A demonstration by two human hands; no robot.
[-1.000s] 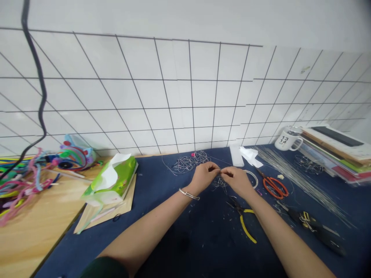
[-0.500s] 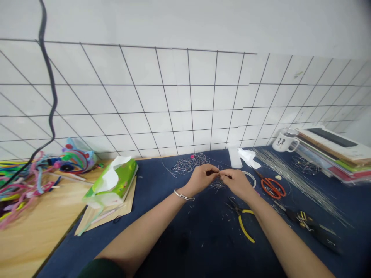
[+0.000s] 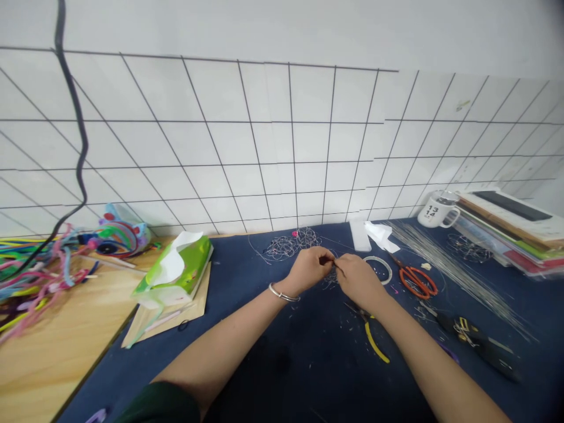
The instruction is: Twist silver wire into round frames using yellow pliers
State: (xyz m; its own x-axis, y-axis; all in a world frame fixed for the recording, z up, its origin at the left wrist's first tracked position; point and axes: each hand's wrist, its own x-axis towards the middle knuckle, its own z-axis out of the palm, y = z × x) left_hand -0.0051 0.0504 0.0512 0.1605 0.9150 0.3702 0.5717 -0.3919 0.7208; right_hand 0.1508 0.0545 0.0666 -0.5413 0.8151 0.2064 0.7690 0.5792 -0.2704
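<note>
Over the dark blue cloth (image 3: 264,358), my left hand (image 3: 312,269) and my right hand (image 3: 358,276) meet fingertip to fingertip. Both are closed in a pinch on a thin wire, most of it hidden by the fingers. Fine wire ends (image 3: 330,281) show below and between the hands. Just behind my left hand lie coiled wire pieces (image 3: 284,248) with a small pink bit. Yellow-handled pliers (image 3: 374,341) rest under my right wrist, partly covered by it. To the right of that hand is a pale ring-shaped roll (image 3: 382,270).
Orange-handled scissors (image 3: 416,282), a bundle of straight wires (image 3: 449,270) and black cutters (image 3: 476,346) lie at right. A white mug (image 3: 436,211) stands beside stacked folders (image 3: 515,229). At left are a green tissue pack (image 3: 178,270) and colourful pipe cleaners (image 3: 48,276).
My right hand has turned a little, its fingers now pointing more downward against the left fingertips. The pale roll shows more fully, the pliers less. The view has shifted slightly.
</note>
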